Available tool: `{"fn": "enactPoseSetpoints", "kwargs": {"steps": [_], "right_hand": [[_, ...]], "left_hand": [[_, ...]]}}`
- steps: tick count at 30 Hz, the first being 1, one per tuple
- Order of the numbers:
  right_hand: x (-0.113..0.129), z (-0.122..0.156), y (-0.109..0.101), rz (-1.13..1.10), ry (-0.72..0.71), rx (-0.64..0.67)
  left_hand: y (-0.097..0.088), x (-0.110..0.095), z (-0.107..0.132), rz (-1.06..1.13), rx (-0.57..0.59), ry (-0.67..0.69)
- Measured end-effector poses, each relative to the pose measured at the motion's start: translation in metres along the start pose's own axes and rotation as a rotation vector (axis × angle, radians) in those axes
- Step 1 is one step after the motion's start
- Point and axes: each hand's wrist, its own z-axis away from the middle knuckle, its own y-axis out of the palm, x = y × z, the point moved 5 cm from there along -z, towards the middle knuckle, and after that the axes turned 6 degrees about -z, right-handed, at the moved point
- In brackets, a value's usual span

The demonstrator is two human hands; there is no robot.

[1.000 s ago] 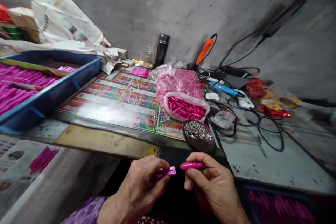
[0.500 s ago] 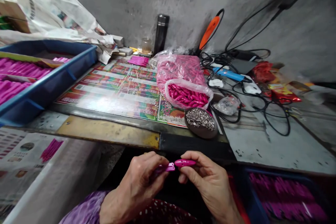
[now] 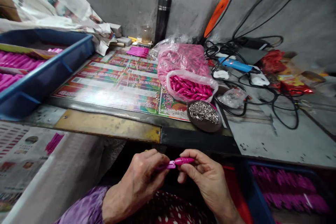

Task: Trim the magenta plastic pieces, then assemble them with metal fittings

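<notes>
Low in the middle of the head view, my left hand (image 3: 141,178) is closed around a light purple plastic strip (image 3: 171,164). The strip's forked end, with small holes, sticks out past the fingertips; the rest is hidden. My right hand (image 3: 206,176) pinches a glossy magenta pointed oval piece (image 3: 184,161) between thumb and fingers. The oval's left end meets the forked end; whether one sits inside the other I cannot tell. Beyond the hands, a dark dish (image 3: 207,126) of small metal pins stands before an open plastic bag (image 3: 181,59) full of similar magenta pieces.
At left is a blue tray (image 3: 70,63) of purple pieces; another blue tray (image 3: 258,196) sits low right. A black flask (image 3: 162,19), a small stack of purple strips (image 3: 138,51), tangled black cables (image 3: 285,112) and a blue-handled tool (image 3: 235,64) lie farther back. The table edge (image 3: 110,125) runs before my hands.
The magenta piece and the purple strip have come together, closing the small gap between them. My view has tilted down slightly, so the table sits higher in the picture.
</notes>
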Motion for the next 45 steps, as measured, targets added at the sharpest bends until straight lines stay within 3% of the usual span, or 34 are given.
{"fn": "enactPoseSetpoints", "kwargs": {"steps": [11, 17, 25, 45], "right_hand": [[-0.019, 0.006, 0.011, 0.023, 0.07, 0.06], [-0.032, 0.016, 0.009, 0.091, 0.085, 0.096], [-0.029, 0.023, 0.007, 0.196, 0.063, 0.107], [-0.037, 0.027, 0.006, 0.136, 0.113, 0.105]], "left_hand": [[0.012, 0.001, 0.012, -0.072, 0.057, 0.014], [0.015, 0.005, 0.019, -0.133, 0.014, 0.062], [0.024, 0.006, 0.025, -0.09, 0.044, 0.058], [0.029, 0.002, 0.025, -0.139, 0.082, 0.075]]}}
